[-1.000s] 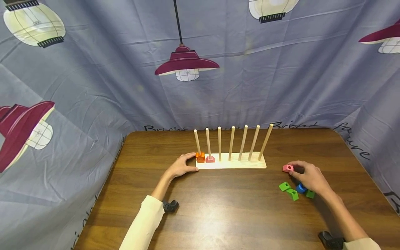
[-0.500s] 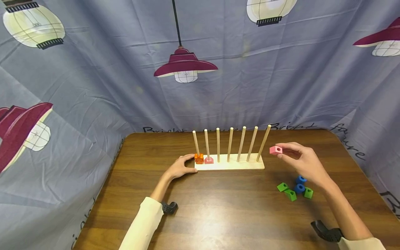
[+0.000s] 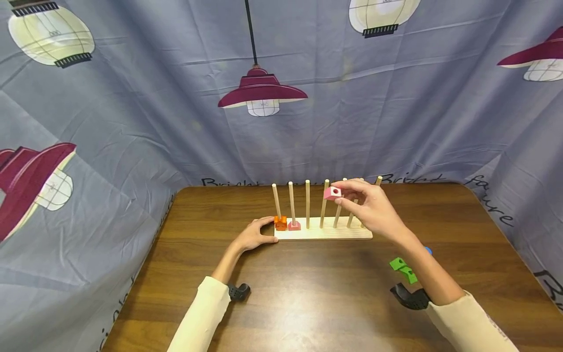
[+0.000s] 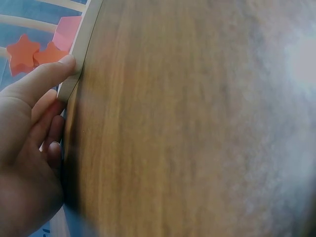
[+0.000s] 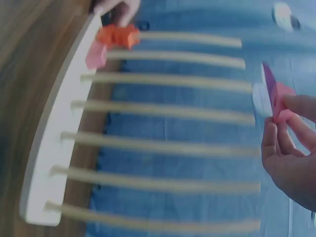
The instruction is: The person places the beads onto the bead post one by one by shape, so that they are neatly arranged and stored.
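Observation:
A pale wooden peg board (image 3: 316, 235) with a row of upright dowels stands on the table. My left hand (image 3: 251, 235) holds its left end, thumb at the front edge (image 4: 81, 54) and fingers round the far side. Orange star-shaped beads (image 4: 23, 52) are stacked on the leftmost dowel, and a pink block (image 3: 294, 226) sits at the foot of the second. Raised near the dowel tops, my right hand (image 3: 369, 203) pinches another pink block (image 3: 331, 193) between thumb and fingers. The hole in that block shows, and no dowel passes through it. This hand hides parts of the right-hand dowels.
Green blocks (image 3: 398, 264) and a partly hidden blue bead (image 3: 428, 250) lie on the brown table (image 3: 308, 293) at the right, beside my right forearm. A grey curtain (image 3: 176, 122) printed with lamps hangs behind the table.
My right hand has lifted the pink block off the table at the right and carried it left, up by the dowel tops. The left hand stays at the board's end.

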